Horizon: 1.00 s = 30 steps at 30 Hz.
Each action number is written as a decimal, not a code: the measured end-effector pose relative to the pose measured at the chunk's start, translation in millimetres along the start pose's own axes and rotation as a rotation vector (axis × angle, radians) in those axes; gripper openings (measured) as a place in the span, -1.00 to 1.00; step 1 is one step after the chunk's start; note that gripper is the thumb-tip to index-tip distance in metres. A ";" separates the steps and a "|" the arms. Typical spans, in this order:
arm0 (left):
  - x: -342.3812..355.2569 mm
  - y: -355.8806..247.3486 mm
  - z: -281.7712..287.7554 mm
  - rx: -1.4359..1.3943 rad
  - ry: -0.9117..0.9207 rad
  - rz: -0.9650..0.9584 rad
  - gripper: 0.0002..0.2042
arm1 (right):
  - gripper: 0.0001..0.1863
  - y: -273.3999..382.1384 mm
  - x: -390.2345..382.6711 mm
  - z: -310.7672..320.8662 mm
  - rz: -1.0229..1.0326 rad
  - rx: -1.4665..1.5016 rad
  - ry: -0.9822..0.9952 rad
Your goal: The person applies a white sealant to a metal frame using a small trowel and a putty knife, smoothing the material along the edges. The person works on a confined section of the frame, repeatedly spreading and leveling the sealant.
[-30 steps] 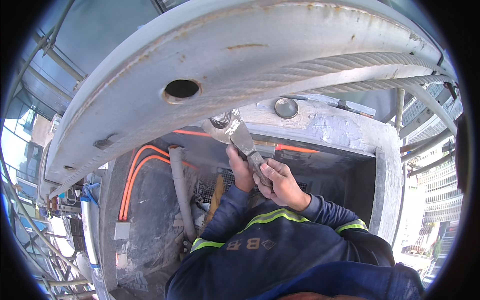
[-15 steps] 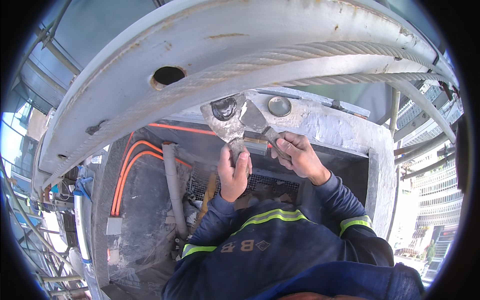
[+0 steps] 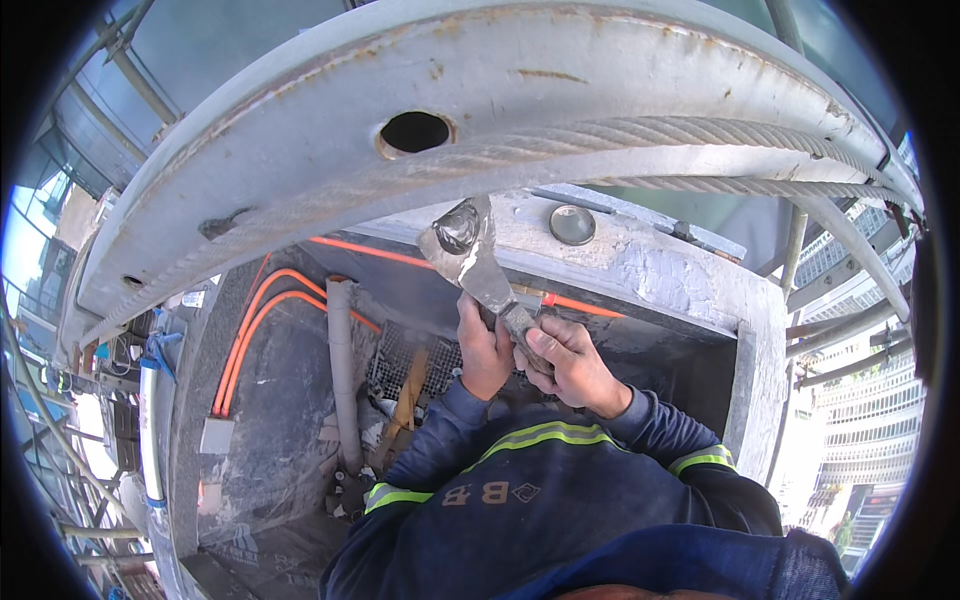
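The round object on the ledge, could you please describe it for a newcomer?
Find the huge pale curved beam across the top. Just below its middle runs a whitish ledge, and the round object lies on it, right of the scraper blades. It is grey with a ring-like rim, the only circular piece lying on that ledge.

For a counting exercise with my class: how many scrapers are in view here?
2. One scraper, bearing dark paste, is in the left hand; the other scraper, its blade overlapping the first, is in the right hand. More may be hidden.
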<state>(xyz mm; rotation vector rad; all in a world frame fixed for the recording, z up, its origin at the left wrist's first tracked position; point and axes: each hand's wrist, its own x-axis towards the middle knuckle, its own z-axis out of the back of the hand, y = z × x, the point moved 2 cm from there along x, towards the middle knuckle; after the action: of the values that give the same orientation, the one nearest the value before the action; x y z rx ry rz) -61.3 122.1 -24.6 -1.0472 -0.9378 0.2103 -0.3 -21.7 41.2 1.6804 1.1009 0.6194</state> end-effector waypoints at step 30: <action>18.9 -7.1 32.4 -0.413 0.109 0.481 -0.70 | -0.63 50.0 -5.4 36.4 0.387 -0.664 -0.201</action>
<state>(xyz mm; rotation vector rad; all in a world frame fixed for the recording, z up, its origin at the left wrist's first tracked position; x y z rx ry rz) -75.9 149.9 -2.8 -1.6464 -0.6292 0.3623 45.5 -47.8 74.1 1.3255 0.3527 0.9178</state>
